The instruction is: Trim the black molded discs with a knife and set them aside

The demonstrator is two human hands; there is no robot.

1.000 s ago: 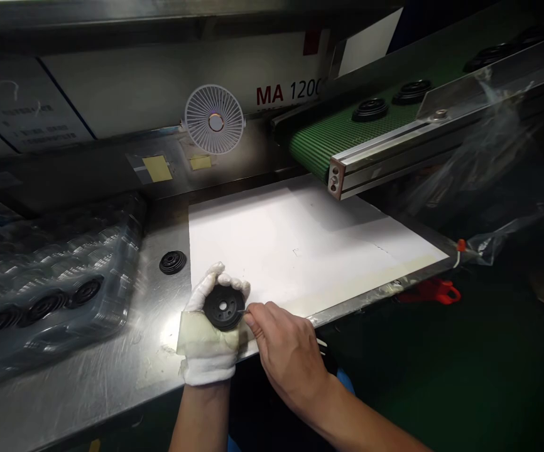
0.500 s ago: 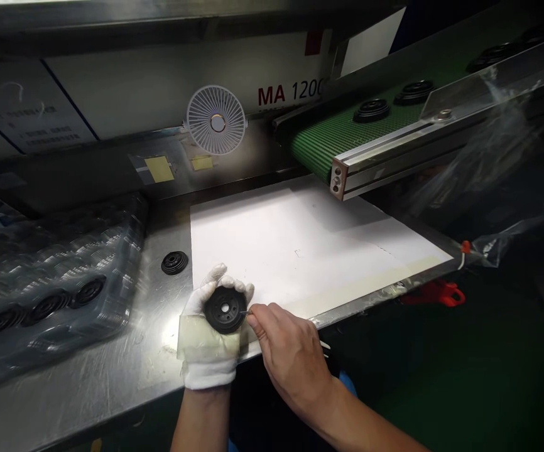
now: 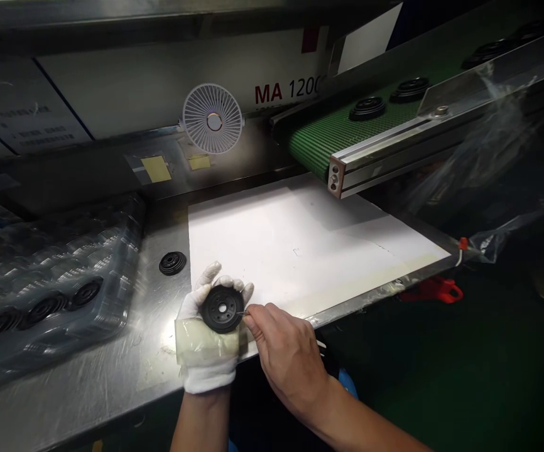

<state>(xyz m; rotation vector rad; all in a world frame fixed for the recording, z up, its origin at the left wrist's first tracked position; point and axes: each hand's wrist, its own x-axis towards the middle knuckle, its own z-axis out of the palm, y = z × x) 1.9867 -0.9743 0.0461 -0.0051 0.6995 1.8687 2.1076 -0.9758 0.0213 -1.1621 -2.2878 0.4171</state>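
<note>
Nearest, a left hand (image 3: pixel 206 359) in a white cotton glove, banded with clear tape across the palm. Its fingers (image 3: pixel 233 282) curl up around the rim of a black moulded disc (image 3: pixel 222 309) with a small central hole, gripping it firmly, face up, in the palm above the near edge of the surface.

Just right of it, a bare right hand (image 3: pixel 288 355), its thumb and forefinger pinched closed on a thin metal pin (image 3: pixel 240 312). The pin's tip meets the disc's right rim; whether it enters the disc cannot be told.

Beneath and beyond, a stainless steel surface (image 3: pixel 112 351) carrying a white sheet (image 3: pixel 310 251), with one loose black disc (image 3: pixel 173 263) lying on the bare steel left of the sheet. Further left, a clear plastic tray (image 3: pixel 50 295) holds rows of similar discs.

Far right, a green conveyor belt (image 3: pixel 338 135) carries more black discs (image 3: pixel 367 108) in its line. Far centre, a white desk fan (image 3: pixel 212 118) stands against a panel marked "MA 1200" (image 3: pixel 276 92).
</note>
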